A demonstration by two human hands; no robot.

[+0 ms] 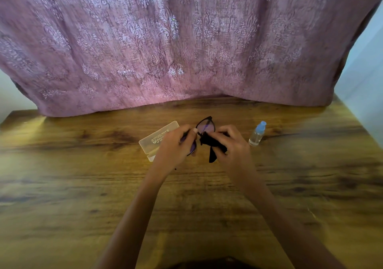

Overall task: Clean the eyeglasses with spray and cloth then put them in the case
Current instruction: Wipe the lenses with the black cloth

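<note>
Dark-framed eyeglasses [205, 126] are held above the wooden table [83, 186], one lens showing past my fingers, the other mostly hidden by my left hand [176, 146], which grips the frame. My right hand [232, 144] is closed on a black cloth [211, 144] pressed against the glasses near the bridge, with a corner hanging down. A translucent case [157, 138] lies on the table just left of my left hand, partly covered by it. A small clear spray bottle [257, 133] with a blue cap stands upright to the right of my right hand.
A pink patterned curtain [186, 51] hangs behind the table's far edge. Pale wall [364, 78] shows at the right. The table's right edge runs diagonally near the bottle's side.
</note>
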